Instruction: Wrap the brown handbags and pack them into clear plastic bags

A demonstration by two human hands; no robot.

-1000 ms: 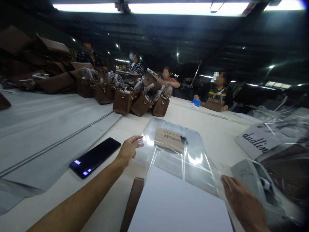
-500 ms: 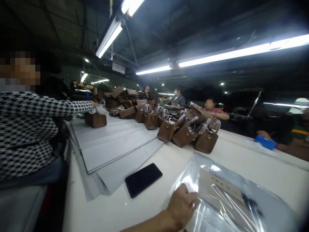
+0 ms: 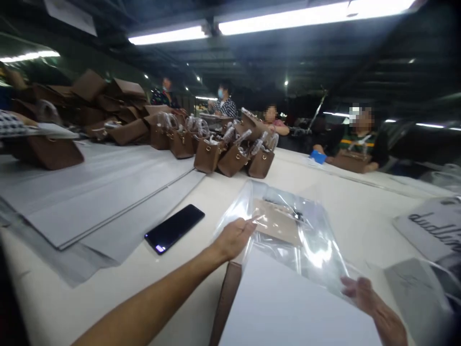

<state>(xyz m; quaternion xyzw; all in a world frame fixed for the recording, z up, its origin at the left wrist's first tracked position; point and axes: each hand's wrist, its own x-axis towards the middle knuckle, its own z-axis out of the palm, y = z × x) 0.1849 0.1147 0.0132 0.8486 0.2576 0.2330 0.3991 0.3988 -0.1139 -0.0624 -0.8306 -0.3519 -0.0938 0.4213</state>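
Observation:
A clear plastic bag point(image 3: 317, 247) lies spread on the table in front of me, with a tan sheet point(image 3: 275, 223) showing through it. At its left edge, my left hand point(image 3: 236, 239) is closed on the film. My right hand point(image 3: 372, 300), somewhat blurred, has its fingers curled at the bag's right edge. Nearer to me, between my hands, a plain white sheet point(image 3: 298, 307) covers most of a brown item point(image 3: 226, 300), of which only a leathery side shows. Where the white sheet meets the bag's near edge is hard to make out.
A black phone point(image 3: 175, 228) lies left of my hand, beside stacked grey-white sheets point(image 3: 108, 192). Brown handbags point(image 3: 234, 158) with wrapped handles stand beyond, and more are piled at the back left. A printed dust bag point(image 3: 432, 228) lies at right. Co-workers point(image 3: 360, 139) sit across the table.
My view has swung right and down. My right hand, the white sheet and the brown item have come into view. My left hand is still at the plastic bag's left edge.

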